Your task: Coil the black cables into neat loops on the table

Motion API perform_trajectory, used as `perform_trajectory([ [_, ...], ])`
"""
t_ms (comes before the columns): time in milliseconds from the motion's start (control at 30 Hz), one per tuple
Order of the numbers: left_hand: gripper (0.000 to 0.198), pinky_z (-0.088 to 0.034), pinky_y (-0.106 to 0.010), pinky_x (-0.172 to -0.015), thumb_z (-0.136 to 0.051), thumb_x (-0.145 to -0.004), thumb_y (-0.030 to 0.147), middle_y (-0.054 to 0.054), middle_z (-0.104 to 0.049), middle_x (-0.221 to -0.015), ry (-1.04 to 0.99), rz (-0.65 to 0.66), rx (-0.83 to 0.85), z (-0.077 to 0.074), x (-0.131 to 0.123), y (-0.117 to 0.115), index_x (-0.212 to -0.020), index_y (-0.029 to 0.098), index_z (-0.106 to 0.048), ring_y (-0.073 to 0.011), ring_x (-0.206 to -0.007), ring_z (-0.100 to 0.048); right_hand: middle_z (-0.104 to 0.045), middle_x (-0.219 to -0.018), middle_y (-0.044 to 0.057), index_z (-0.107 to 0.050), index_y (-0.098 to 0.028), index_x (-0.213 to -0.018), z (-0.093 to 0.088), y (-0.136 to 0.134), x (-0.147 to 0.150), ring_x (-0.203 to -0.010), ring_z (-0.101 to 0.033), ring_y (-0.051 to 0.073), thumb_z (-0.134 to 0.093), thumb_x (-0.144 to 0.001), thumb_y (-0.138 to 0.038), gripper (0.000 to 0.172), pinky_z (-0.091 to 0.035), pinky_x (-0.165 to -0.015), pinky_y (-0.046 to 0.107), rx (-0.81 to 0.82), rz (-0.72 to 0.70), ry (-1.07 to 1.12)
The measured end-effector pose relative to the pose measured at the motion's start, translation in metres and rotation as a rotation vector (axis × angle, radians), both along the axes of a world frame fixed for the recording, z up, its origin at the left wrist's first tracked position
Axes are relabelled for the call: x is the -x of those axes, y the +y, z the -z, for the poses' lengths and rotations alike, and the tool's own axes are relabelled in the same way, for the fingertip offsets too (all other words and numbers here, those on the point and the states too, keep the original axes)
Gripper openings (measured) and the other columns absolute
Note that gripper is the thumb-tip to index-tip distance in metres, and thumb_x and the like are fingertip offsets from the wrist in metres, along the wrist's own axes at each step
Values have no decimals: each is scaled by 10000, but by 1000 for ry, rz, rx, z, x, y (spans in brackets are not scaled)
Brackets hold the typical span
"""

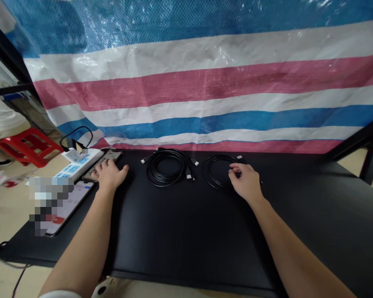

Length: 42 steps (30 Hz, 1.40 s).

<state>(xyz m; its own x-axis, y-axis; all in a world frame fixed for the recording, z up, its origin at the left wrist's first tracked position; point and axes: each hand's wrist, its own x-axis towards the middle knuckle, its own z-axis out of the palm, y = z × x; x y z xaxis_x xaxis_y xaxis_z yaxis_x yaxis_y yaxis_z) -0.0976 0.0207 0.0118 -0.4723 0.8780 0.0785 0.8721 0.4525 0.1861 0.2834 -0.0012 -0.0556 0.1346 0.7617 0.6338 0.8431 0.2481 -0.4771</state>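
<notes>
My left hand (109, 174) lies with its fingers spread over the upper phone (112, 155), covering much of its screen. My right hand (245, 180) hovers at or rests on the right side of a loose coil of black cable (210, 170). Its fingers are loosely curled, with a gap showing between thumb and forefinger, and I see nothing held there. The hand hides part of this coil; a light-tipped plug (239, 157) shows just above it. Between my hands lies a thicker bundle of coiled black cables (152, 174), with several light-tipped plugs sticking out.
A white power strip (95, 156) with a plugged-in charger (71, 155) runs along the table's left edge. A second phone (76, 200) lies nearer me, partly blurred. A striped plastic sheet (199, 87) hangs behind the black table (186, 236). A red stool (32, 145) with someone seated stands at left.
</notes>
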Motion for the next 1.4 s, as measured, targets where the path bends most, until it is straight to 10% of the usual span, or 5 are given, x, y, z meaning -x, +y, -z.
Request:
perform_trajectory([
  [333,769,-261,-658,-1010,-405,-743,482,-347,-475,-1326,-4,-242,16,-16,-8,-10,-1283,-62,-475,-509,-1285,-336,-611,-607,27,-620,-233,-750,-1,0,0,-635,-581,225,-502,-707,-264,130,-501,-631,390,-3,8,-4],
  [1400,689,-282,-615,-1037,-434,-744,450,-317,-472,-1348,39,-169,79,-13,-6,-10,-1250,-8,-530,-456,-1302,-362,-609,-603,21,-631,-234,-760,2,2,-1,-626,-575,218,-512,-708,-264,133,-500,-640,386,-34,-7,-32],
])
